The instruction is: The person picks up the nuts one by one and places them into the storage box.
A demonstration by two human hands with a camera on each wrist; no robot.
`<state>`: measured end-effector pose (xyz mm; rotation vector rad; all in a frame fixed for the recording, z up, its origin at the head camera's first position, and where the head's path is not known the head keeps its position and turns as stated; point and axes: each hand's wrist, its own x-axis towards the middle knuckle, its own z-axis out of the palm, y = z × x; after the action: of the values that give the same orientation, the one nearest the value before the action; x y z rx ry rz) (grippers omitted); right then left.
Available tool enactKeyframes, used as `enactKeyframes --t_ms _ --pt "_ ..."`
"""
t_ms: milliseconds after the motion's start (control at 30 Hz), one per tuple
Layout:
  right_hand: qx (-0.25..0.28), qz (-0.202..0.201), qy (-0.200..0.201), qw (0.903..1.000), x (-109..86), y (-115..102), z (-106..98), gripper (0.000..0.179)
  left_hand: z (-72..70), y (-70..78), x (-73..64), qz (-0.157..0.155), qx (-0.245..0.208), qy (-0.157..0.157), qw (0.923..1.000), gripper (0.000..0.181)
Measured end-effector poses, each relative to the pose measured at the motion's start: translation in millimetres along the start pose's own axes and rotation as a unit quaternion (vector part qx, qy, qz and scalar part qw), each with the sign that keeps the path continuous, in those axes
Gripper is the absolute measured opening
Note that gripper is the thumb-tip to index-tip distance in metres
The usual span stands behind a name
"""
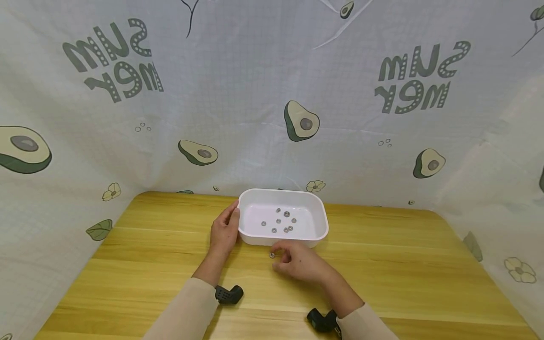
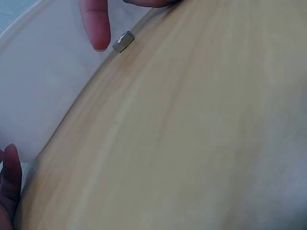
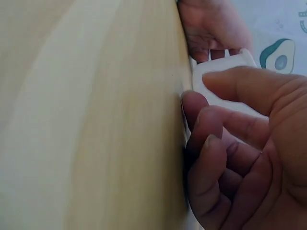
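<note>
A white plastic tray (image 1: 282, 237) stands toward the back of the wooden table, with several small metal nuts (image 1: 286, 214) scattered on its floor. At its left end my left hand (image 1: 224, 233) holds the wall; the thumb (image 2: 10, 175) shows by the tray's bottom corner in the left wrist view. Just outside the front wall, a single hex nut (image 2: 123, 42) lies on the table. My right hand (image 1: 299, 261) is beside this nut, index fingertip right by it and thumb apart from the index finger. In the right wrist view its other fingers are loosely bent, and the nut is hidden.
The wooden table (image 1: 382, 274) reaches to a pale cloth (image 1: 255, 118) printed with avocados, which hangs behind it and at both sides. Black wrist cameras (image 1: 229, 295) sit by both sleeves, low over the table.
</note>
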<state>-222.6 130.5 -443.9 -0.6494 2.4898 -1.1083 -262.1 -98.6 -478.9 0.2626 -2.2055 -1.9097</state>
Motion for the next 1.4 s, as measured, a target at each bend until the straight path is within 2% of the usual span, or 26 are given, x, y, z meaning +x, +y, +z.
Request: enactKeyframes --t_ms 133,367,900,1167,1400 --pt "-0.001 0.008 0.0 1.0 2.0 2 1 0.028 0.3 0.2 -0.2 0.002 0.001 0.001 1.0 0.045" --pt "-0.011 0.01 0.005 0.9999 4.5 4 4 0.01 -0.1 0.1 -0.8 0.003 0.003 -0.001 1.0 0.045" --pt "-0.074 -0.012 0.01 0.9972 4.7 2 3 0.009 0.6 2.0 -1.3 -0.002 -0.007 0.002 1.0 0.044" --pt "-0.063 0.003 0.021 0.9978 -2.9 -5 -3 0.007 0.6 1.6 -1.1 -0.004 -0.006 0.003 1.0 0.044" --pt "-0.076 -0.007 0.039 0.9963 -9.6 -13 -10 0.004 0.6 0.5 -0.4 -0.006 -0.004 0.001 1.0 0.045"
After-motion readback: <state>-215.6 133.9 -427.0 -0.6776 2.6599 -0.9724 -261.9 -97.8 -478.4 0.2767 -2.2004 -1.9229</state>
